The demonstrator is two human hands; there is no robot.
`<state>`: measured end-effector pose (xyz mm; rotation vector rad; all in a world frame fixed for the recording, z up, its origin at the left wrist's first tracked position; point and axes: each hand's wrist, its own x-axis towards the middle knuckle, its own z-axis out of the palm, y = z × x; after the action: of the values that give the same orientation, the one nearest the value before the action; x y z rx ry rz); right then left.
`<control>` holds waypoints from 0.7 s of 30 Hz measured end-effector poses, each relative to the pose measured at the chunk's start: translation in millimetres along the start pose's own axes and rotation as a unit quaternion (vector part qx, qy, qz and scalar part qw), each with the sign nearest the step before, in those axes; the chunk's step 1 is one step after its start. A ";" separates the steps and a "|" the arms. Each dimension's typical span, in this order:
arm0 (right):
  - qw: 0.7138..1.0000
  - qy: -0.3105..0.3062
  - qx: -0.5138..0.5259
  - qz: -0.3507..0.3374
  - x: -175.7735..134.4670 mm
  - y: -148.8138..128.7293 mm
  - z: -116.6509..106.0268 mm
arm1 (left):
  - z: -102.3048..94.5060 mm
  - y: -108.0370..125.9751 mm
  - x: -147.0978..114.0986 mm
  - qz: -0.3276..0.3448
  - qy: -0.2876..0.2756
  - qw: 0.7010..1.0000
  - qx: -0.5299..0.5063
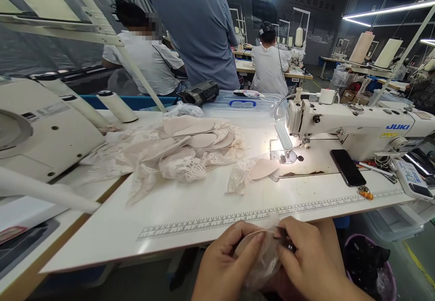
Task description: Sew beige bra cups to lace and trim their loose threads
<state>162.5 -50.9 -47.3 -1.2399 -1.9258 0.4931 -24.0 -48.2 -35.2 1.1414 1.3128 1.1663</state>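
My left hand (227,260) pinches a pale beige lace bra cup (263,262) between thumb and fingers, just below the table's front edge. Closed around a small black-handled tool (287,240), my right hand (302,251) meets the cup's right side. Fingers cover most of that tool, so its kind is unclear. On the white table (190,206), a heap of similar beige cups and lace (186,144) lies beyond my hands. Another cup piece with lace (263,169) rests beside the sewing machine's needle area.
A lit white JUKI sewing machine (360,126) stands at right, with a black phone (347,167) on its bed. A printed ruler (238,217) runs along the front edge. Thread cones (117,106) stand left. A purple bin (390,278) sits below right. Several people are beyond the table.
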 end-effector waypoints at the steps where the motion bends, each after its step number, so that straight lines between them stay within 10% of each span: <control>1: 1.000 0.000 -0.008 0.010 -0.3 3.8 -0.7 | -1.6 0.2 1.0 -0.002 0.009 1.000 -0.006; 12: 0.984 -0.150 0.099 0.016 30.5 -19.9 -46.7 | -12.8 14.8 5.0 0.172 -0.128 0.970 0.113; 16: 0.935 -0.232 0.243 0.114 34.1 -13.2 -31.9 | -14.6 16.6 2.5 0.159 -0.141 0.970 0.119; 21: 0.860 -0.153 0.434 0.220 23.6 7.3 -12.2 | -12.4 18.3 -1.1 0.063 -0.094 0.991 0.070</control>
<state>171.0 -27.7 -35.2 -0.9873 -1.3220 1.6686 -35.7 -48.4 -16.4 1.4202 1.2053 1.0402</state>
